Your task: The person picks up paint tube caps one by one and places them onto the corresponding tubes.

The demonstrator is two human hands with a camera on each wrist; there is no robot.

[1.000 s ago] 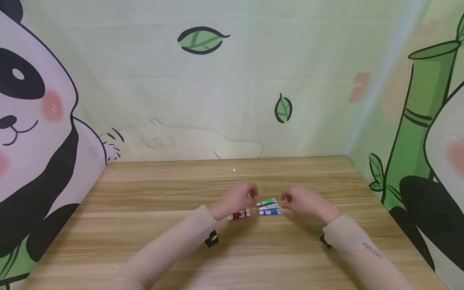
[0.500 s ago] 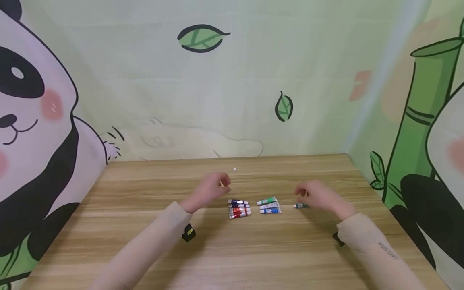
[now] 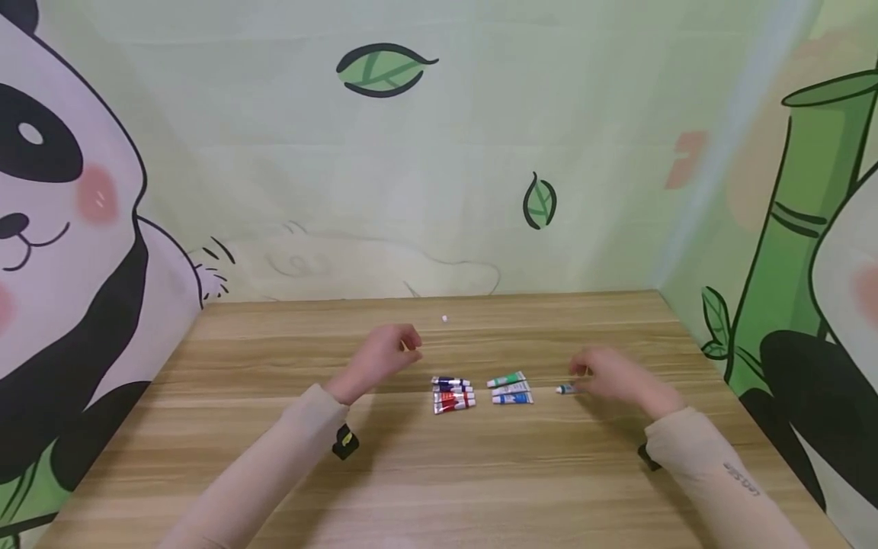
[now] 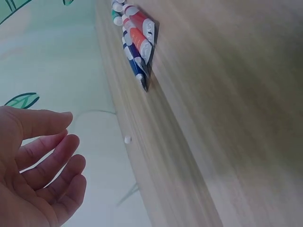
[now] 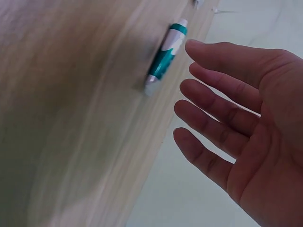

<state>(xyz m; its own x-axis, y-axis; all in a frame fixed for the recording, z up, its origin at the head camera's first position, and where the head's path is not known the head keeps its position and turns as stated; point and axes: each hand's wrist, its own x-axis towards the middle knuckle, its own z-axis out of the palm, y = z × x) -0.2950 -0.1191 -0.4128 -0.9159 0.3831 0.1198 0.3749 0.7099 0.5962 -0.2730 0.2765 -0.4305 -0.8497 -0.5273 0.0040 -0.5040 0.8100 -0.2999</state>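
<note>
Several small paint tubes lie on the wooden table. The left stack has a dark blue tube (image 3: 450,381) at the back and a red paint tube (image 3: 454,406) at the front, with an orange-red tube (image 4: 137,39) between. To its right lie a green tube (image 3: 506,380), a pale tube (image 3: 511,390) and a blue tube (image 3: 513,399). My left hand (image 3: 382,355) hovers left of the stack, fingers loosely bent and holding nothing. Beside a lone teal paint tube (image 5: 165,56), my right hand (image 3: 610,377) is relaxed, fingers apart, partly covering the tube in the head view.
A tiny white piece (image 3: 444,319) lies near the table's back edge. Behind the wooden table (image 3: 439,488) hangs a pale green backdrop (image 3: 439,152) with leaves, pandas and bamboo. Each wrist wears a small black camera.
Both hands have moved outward from the tubes, the left hand to the left and the right hand to the right. The left stack and the lone teal tube have come into view.
</note>
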